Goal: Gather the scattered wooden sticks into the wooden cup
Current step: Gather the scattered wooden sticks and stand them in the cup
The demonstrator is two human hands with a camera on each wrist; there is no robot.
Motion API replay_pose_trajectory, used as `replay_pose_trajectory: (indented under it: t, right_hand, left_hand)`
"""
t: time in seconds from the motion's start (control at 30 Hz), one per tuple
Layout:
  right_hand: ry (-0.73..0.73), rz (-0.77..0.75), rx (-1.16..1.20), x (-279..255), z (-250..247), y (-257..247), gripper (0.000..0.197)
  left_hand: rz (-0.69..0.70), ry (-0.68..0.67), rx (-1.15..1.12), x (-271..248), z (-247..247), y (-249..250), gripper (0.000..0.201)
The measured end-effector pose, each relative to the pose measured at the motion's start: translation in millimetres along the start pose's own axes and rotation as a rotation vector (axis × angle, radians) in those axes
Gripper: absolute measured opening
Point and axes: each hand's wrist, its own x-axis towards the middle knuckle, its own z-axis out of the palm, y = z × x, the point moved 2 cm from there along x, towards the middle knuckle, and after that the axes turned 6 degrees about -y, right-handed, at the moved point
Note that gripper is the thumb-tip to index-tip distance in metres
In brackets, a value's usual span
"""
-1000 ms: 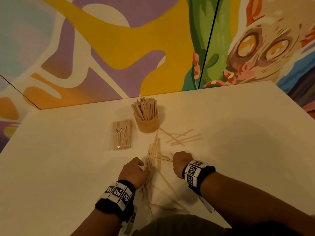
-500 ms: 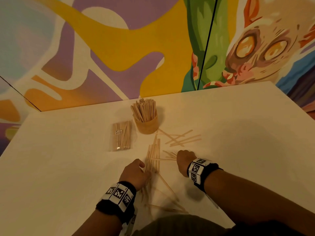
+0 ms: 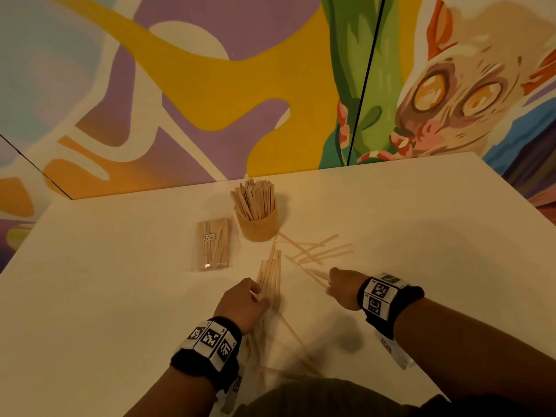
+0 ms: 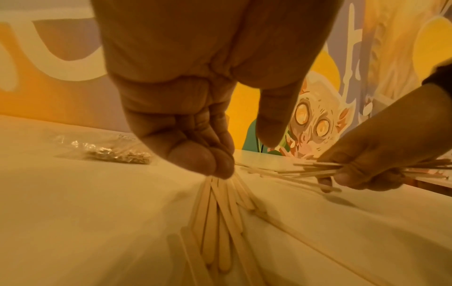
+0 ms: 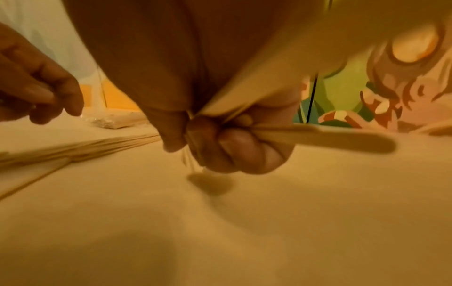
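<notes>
Near the wooden cup (image 3: 260, 225), already crammed, the left hand (image 3: 240, 303) pinches a fanned bundle (image 3: 270, 273); the right hand (image 3: 344, 288) clutches loose sticks (image 4: 315, 171); either grip could spill on the bench (image 3: 120, 296).

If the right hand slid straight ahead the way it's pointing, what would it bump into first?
Probably the scattered sticks lying crossed on the table just beyond the right hand, which already grips a few sticks. The wooden cup sits farther, off to its left. Depth is uncertain.
</notes>
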Motion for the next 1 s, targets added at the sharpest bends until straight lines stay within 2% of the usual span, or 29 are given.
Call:
replay_pose_trajectory:
  t: [0.13,0.27,0.33,0.4,0.5,0.57,0.6,0.7,0.77,0.8,0.9,1.0]
  right_hand:
    - [0.051,-0.029,-0.008,-15.3,-10.3,14.5,0.032]
    - [0.155,-0.227,0.172,-29.9,-18.9,-0.3,0.034]
    - [0.218,-0.360,0.336,-40.5,-20.3,-17.6,0.028]
    - [0.252,-0.477,0.627,-53.3,-22.8,-38.0,0.025]
    - [0.219,-0.645,0.987,-66.6,-27.5,-64.2,0.025]
    - [0.202,-0.705,1.038,-70.0,-28.5,-74.8,0.025]
    - [0.242,-0.703,0.951,-72.3,-30.7,-78.0,0.025]
    - [0.406,-0.629,0.582,-67.8,-35.4,-77.9,0.020]
    - [0.433,-0.602,0.450,-63.7,-37.7,-77.3,0.016]
    - [0.430,-0.609,0.426,-61.9,-38.5,-77.6,0.016]
    - [0.404,-0.701,0.531,-65.5,-46.6,-80.9,0.021]
    - [0.517,-0.774,0.648,-70.6,-60.1,-79.4,0.054]
  left_hand:
    - [0.063,-0.020,-0.021,1.9,1.4,6.4,0.027]
    - [0.171,-0.081,-0.158,4.8,8.0,22.0,0.029]
    - [0.193,-0.174,-0.305,3.5,10.0,31.6,0.032]
    - [0.246,-0.336,-0.485,-1.1,12.0,42.4,0.045]
    - [0.362,-0.565,-0.726,-6.8,15.7,55.7,0.060]
    - [0.346,-0.650,-0.854,-9.4,17.4,61.1,0.063]
    - [0.330,-0.666,-0.886,-10.6,17.2,63.7,0.062]
    - [0.284,-0.564,-0.782,-13.1,14.2,68.2,0.039]
    - [0.260,-0.440,-0.667,-13.3,10.5,70.0,0.016]
    - [0.256,-0.394,-0.645,-13.0,8.5,70.1,0.013]
    - [0.230,-0.324,-0.671,-13.2,2.3,69.3,0.016]
    - [0.180,-0.334,-0.696,-19.0,-6.4,69.4,0.037]
